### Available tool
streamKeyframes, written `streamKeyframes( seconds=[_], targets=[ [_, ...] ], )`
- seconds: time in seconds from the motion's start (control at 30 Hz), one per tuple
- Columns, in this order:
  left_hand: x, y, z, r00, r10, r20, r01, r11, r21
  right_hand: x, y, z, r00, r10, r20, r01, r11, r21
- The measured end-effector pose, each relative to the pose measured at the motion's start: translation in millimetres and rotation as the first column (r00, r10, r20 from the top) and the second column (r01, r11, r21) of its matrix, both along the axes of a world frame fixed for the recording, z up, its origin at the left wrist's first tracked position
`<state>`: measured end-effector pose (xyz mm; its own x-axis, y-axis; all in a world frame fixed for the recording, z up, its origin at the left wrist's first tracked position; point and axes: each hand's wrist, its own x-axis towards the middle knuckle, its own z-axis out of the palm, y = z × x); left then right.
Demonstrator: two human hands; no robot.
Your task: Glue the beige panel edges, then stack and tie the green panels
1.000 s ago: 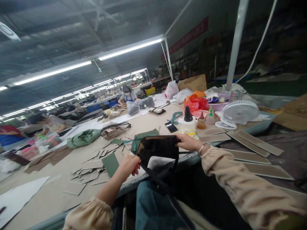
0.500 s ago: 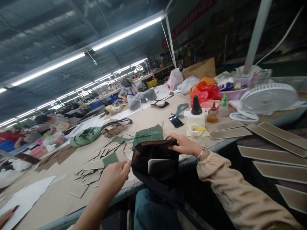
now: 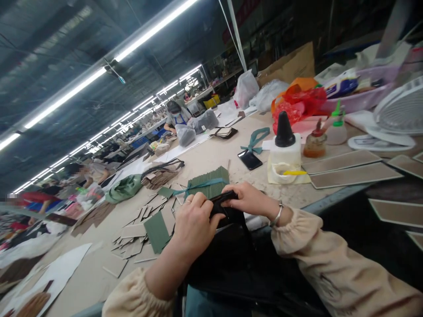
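A black fabric bag [image 3: 221, 259] lies over my lap at the table's edge, its top edge pinched between both hands. My left hand [image 3: 194, 220], with a ring on one finger, is closed on the bag's edge. My right hand [image 3: 247, 200], a bracelet at its wrist, grips the same edge just to the right. The bag's inside is hidden now. Right behind the hands sits a bundle of green pieces [image 3: 208, 181] tied with a teal strip. Loose grey and green flat pieces [image 3: 157, 231] lie scattered left of my left hand.
A white bottle with a black cone cap [image 3: 284, 152], a phone [image 3: 250, 159], a small amber bottle [image 3: 315, 143] and a fan [image 3: 401, 108] stand to the right. Long brown strips [image 3: 357, 169] lie at the right edge. Another person's hand [image 3: 35, 304] rests on white paper at the lower left.
My left hand has moved right and up, next to my right hand. The bag's opening, wide before with a white panel showing inside, is folded together now. The view has shifted slightly.
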<state>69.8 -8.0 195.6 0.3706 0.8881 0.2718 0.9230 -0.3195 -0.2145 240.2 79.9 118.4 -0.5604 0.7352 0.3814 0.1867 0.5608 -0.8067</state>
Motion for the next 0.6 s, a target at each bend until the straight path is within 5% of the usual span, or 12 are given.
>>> streamKeyframes(
  seconds=[0.27, 0.6],
  targets=[
    [-27, 19, 2.0, 0.924, -0.142, 0.354, 0.18, 0.981, -0.076, 3, 2, 3.8, 0.989, 0.098, -0.112, -0.097, 0.995, 0.01],
    [-35, 24, 3.2, 0.898, -0.176, 0.404, 0.255, 0.955, -0.151, -10, 3, -0.2, 0.985, -0.016, -0.17, 0.03, 0.996, 0.083]
  ],
)
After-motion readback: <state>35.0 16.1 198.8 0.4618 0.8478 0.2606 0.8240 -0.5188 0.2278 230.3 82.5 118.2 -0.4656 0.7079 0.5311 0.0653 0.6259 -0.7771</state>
